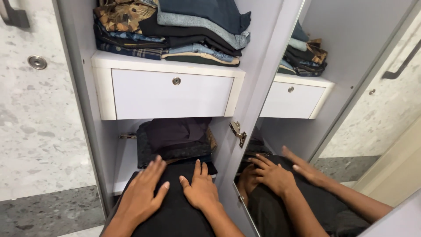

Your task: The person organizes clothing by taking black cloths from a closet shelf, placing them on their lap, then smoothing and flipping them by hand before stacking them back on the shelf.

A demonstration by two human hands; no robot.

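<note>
Both hands are lying flat, palms down and fingers stretched out, on a folded black fabric garment at the bottom of the view. The left hand is pressing on the garment's left part with its fingers spread and pointing up and slightly right; the right hand is resting just beside it, fingers together and pointing toward the back of the compartment. Neither hand is gripping anything: both are open and simply pushing down on the cloth.

The black garment is sitting in the lower compartment of a pale grey open wardrobe, its far edge touching a stack of dark folded clothes that is filling the back of that space beneath a white closed drawer with a small round metal lock. On the shelf above the drawer, a pile of folded shirts and jeans in blue, black and brown patterned cloth is lying.

To the right, the wardrobe's open mirrored door is hanging on a metal hinge and is reflecting the hands, the forearms, the drawer and the upper pile. Speckled grey stone-like panels are showing on the left.
</note>
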